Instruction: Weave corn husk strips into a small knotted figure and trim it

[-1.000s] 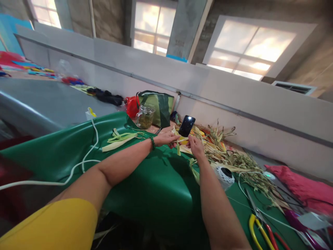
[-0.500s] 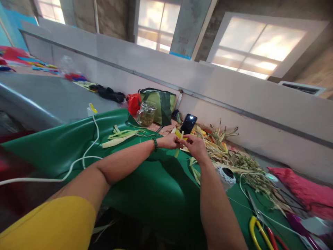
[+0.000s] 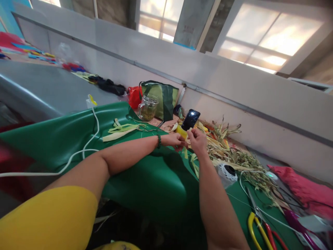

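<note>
My left hand (image 3: 173, 140), with a green bead bracelet at the wrist, is closed on a narrow pale corn husk strip (image 3: 185, 152), whose lower end hangs below the fingers. Close beside it, my right hand (image 3: 199, 141) pinches the upper part of the strip; the fingers hide much of it. Just behind the hands a smartphone (image 3: 190, 119) leans upright near a yellow object (image 3: 181, 131). Flat green and cream husk strips (image 3: 121, 132) lie to the left on the green sheet (image 3: 153, 177). To the right is a heap of dried husks (image 3: 221, 152).
A glass mug (image 3: 148, 108) stands before a green bag (image 3: 163, 99). At right are a white thread spool (image 3: 227, 173), scissors (image 3: 257, 215) with yellow and red handles, and pink cloth (image 3: 304, 189). A white cable (image 3: 73, 158) crosses the left side.
My hands have shifted slightly right, and the right hand has turned upward into a tighter pinch. The strip's upper end, upright before, is now mostly hidden in the fingers. The view has tilted slightly.
</note>
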Available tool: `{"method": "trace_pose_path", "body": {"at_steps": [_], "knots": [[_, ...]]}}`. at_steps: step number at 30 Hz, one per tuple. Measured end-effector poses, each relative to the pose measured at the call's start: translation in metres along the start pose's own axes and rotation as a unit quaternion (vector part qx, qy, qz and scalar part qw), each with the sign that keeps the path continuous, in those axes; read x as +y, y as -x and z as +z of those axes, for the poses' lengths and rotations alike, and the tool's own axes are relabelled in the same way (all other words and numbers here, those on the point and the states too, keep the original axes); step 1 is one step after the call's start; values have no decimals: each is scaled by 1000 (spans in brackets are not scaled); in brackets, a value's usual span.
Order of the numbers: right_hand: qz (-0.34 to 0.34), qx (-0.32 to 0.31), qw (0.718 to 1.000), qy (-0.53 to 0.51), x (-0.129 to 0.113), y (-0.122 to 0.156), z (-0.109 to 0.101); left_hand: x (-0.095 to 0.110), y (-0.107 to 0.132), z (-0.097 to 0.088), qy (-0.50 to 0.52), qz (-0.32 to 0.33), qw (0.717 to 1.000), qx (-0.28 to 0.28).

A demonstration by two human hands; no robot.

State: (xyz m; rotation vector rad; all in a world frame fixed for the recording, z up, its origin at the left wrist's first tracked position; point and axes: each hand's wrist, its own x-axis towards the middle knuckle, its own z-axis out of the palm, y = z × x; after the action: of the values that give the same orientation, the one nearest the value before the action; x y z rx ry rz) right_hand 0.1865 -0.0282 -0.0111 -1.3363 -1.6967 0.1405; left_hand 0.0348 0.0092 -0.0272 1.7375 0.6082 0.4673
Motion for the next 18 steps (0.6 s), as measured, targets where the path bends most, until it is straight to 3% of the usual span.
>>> {"method": "trace_pose_path", "body": {"at_steps": [3, 9, 13, 15, 18], "knots": [[32, -5, 996, -83, 4, -4, -6, 5, 6, -8, 89, -11, 996, -21], [37, 4, 994, -98, -1, -5, -10, 7, 6, -17, 104, 11, 994, 30], [54, -128, 982, -129, -3, -2, -16, 11, 6, -20, 134, 73, 985, 74], [61, -155, 975, -149, -4, -1, -18, 15, 8, -23, 180, 79, 973, 120], [63, -76, 980, -174, -6, -1, -18, 22, 10, -27, 297, 82, 933, 187]]}}
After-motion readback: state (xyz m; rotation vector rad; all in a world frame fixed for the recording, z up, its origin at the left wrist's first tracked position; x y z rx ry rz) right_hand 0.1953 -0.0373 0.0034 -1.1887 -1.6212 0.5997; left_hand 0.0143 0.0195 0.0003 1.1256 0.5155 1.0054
